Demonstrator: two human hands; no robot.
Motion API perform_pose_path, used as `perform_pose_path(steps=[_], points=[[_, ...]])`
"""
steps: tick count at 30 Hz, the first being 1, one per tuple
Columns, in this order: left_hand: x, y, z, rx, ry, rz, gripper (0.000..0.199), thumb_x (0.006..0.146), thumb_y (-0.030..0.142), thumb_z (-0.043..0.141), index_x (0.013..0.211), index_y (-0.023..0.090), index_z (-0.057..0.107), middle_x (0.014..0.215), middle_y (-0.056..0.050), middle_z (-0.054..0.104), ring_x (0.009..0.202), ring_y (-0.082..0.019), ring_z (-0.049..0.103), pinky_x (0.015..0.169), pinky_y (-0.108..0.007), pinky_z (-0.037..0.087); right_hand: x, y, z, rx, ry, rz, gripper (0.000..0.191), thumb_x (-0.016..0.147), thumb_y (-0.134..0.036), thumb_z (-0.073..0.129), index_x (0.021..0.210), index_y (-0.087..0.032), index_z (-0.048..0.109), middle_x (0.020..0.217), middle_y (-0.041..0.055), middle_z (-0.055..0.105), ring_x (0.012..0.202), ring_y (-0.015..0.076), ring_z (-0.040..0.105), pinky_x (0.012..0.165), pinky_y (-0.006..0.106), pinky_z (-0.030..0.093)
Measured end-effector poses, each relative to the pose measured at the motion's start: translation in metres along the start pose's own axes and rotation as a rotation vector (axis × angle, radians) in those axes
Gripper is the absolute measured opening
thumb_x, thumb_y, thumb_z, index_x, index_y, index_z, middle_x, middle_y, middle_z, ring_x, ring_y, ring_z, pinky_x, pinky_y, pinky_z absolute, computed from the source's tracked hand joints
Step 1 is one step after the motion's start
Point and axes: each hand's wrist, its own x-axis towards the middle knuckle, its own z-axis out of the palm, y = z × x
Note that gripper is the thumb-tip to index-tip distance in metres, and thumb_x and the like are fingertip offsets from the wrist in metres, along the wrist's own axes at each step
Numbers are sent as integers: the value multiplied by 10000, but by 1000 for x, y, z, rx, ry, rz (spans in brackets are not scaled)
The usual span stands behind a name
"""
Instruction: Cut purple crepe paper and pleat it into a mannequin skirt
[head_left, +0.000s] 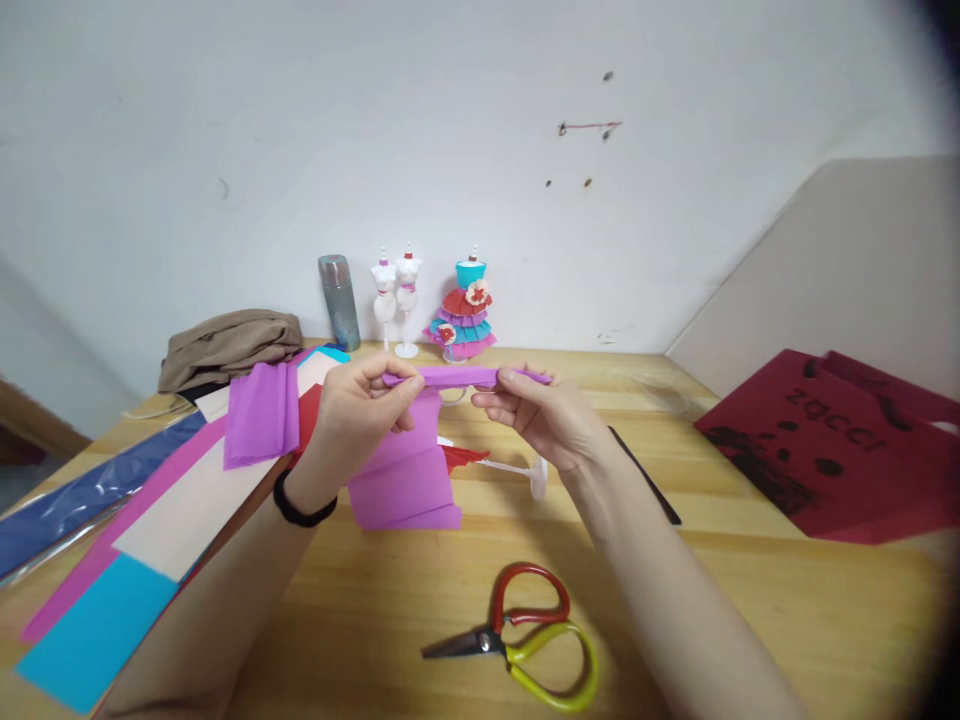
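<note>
A narrow folded strip of purple paper is stretched level between my two hands above the table. My left hand pinches its left end, and my right hand pinches it near the right end. Below the strip lies a wider creased sheet of purple paper, partly behind my left hand. Beside it a white stand with red paper lies on its side, partly hidden. Scissors with one red and one yellow handle rest on the table in front, blades pointing left.
Colored paper strips and a brown cloth are at the left. Two white mannequins, a ruffled dress mannequin and a bottle stand at the back. A black stick and red bag are right.
</note>
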Motion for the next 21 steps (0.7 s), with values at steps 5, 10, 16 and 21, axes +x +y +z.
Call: perform_pose_path(steps=[5,10,16,21], points=[[0,1,0,-48,2,-44,77,726,209,699,681,155,666,441,30,616,385,-87,569,427,-162,470,-1,2,1,-9,-10,-52,294,652,-297,863,710,-185,598,701,22,747,707,192,766,582,191,594],[0,0,1,-68,2,-51,94,716,208,704,653,155,659,448,26,624,393,-88,575,437,-164,482,-6,-3,3,-69,-63,47,280,782,-327,754,762,-204,503,774,62,776,680,209,767,536,221,597],[0,1,1,-50,1,-46,90,718,218,703,669,154,662,458,22,629,399,-93,578,438,-173,482,-7,-4,3,-88,-101,41,304,797,-351,753,775,-207,486,658,38,757,553,169,732,455,180,550],[0,2,0,-38,-7,-59,113,723,242,707,672,155,656,454,18,624,401,-103,586,440,-184,489,-5,-1,2,-24,-135,-28,336,743,-372,803,776,-208,511,713,36,774,608,174,748,497,189,564]])
